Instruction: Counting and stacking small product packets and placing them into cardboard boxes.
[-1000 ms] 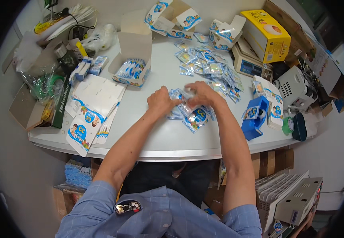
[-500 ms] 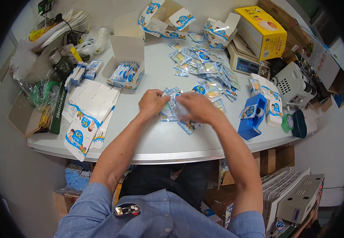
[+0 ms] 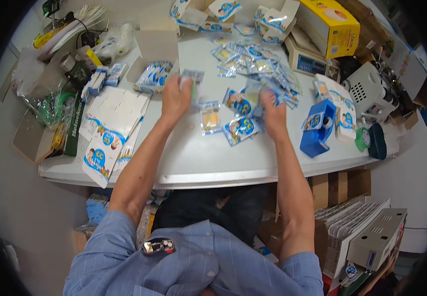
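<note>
"What are the hands holding?"
"The left hand (image 3: 176,100) pinches a blurred sachet (image 3: 194,90) beside an open white box (image 3: 158,47) with sachets inside. The right hand (image 3: 274,111) is over more sachets; I cannot tell whether it grips any."
"And around them?"
"Loose sachets (image 3: 240,129) lie between the hands on the table (image 3: 213,165). Beyond is a heap of sachets (image 3: 260,65); rightward, a blue tape dispenser (image 3: 316,137)."

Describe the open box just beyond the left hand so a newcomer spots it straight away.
On the pale table, look left of the loose sachet heap, just beyond the left hand. The open white box with blue printing sits there. Unlike the printed boxes along the far edge, it visibly holds packed sachets, with one broad white flap upright.
</note>
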Demonstrator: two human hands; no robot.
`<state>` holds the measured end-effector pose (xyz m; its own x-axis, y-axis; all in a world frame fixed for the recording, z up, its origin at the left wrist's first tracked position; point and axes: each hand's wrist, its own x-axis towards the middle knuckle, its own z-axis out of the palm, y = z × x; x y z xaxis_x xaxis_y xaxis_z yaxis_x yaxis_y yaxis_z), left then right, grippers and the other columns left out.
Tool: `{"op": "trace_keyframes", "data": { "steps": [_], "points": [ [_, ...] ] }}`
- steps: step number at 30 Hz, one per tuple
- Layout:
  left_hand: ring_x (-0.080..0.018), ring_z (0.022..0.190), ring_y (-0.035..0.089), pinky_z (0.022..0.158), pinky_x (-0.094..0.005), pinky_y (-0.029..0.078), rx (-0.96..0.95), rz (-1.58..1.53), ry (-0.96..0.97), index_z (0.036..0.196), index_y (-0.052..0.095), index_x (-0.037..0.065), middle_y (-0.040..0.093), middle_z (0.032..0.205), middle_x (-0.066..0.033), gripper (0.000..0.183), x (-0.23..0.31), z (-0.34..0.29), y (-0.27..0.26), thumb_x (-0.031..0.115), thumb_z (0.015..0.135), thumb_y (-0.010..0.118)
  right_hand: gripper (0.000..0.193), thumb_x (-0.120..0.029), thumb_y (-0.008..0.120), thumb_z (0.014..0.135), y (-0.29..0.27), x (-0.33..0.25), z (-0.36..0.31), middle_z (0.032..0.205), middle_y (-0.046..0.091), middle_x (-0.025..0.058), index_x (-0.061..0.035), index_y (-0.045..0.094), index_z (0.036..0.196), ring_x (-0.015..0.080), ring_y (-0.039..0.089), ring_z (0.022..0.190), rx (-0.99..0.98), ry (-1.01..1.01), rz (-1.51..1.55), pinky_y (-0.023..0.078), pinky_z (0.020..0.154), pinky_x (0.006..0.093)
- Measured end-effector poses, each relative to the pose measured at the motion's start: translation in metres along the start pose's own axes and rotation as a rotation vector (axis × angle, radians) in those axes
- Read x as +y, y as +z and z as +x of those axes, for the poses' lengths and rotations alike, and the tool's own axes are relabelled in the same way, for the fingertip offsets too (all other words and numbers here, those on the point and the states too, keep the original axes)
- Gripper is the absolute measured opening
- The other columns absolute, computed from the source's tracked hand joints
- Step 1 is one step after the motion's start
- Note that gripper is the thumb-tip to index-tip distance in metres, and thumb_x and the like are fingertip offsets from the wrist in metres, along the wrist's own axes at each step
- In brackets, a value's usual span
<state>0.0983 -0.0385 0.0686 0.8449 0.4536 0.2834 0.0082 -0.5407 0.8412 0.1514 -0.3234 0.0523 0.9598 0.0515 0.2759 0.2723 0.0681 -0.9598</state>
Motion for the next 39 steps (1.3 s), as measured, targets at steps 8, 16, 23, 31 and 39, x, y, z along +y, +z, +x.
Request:
{"op": "trace_keyframes", "data": {
  "steps": [8,16,23,31,39],
  "points": [
    [-0.0362,0.093,0.068,0.084,-0.0440,0.052,-0.184,-0.148,0.504,0.109,0.066,0.004,0.071,0.096,-0.0162,0.020,0.042,-0.023,0.034,0.018,0.096,0.066,0.031,-0.012,0.071,0.096,-0.005,-0.009,-0.019,0.115,0.071,0.0110,0.0057,0.065,0.121,0.0196,0.070,0.098,0.206,0.337,0.332,0.058,0.087,0.0353],
    [-0.0371,0.125,0.056,0.107,-0.0465,0.044,-0.676,0.184,0.764,0.130,0.056,0.006,0.059,0.135,-0.0173,0.048,0.012,-0.043,0.039,0.020,0.087,0.073,0.037,-0.010,0.067,0.098,-0.026,-0.005,-0.040,0.126,0.068,0.0122,0.0013,0.058,0.133,0.0247,0.069,0.110,0.212,0.325,0.551,0.060,0.093,0.0426],
    [-0.0343,0.127,0.055,0.105,-0.0435,0.048,-0.998,0.619,0.805,0.136,0.055,0.005,0.059,0.141,-0.0144,0.050,0.054,-0.024,0.048,0.010,0.087,0.064,0.046,-0.005,0.063,0.098,-0.040,0.005,-0.059,0.135,0.063,0.0160,0.0011,0.050,0.142,0.0289,0.065,0.121,0.175,0.362,0.825,0.055,0.103,0.0461],
    [-0.0307,0.090,0.070,0.083,-0.0381,0.058,-0.599,0.143,0.390,0.121,0.065,0.005,0.073,0.108,-0.0108,0.023,0.033,-0.028,0.037,0.017,0.102,0.057,0.060,0.009,0.068,0.088,-0.036,-0.005,-0.077,0.135,0.064,0.0130,-0.0029,0.050,0.144,0.0275,0.064,0.121,0.184,0.289,0.680,0.054,0.104,0.0456],
    [-0.0174,0.096,0.069,0.075,-0.0352,0.064,-0.492,-0.808,-0.318,0.134,0.053,0.003,0.067,0.115,-0.0092,0.034,0.050,-0.123,0.021,0.024,0.108,0.052,0.049,0.001,0.068,0.093,0.001,-0.044,-0.110,0.130,0.065,0.0098,0.0005,0.053,0.139,0.0194,0.064,0.116,0.000,0.167,0.499,0.054,0.099,0.0345]
  ]
}}
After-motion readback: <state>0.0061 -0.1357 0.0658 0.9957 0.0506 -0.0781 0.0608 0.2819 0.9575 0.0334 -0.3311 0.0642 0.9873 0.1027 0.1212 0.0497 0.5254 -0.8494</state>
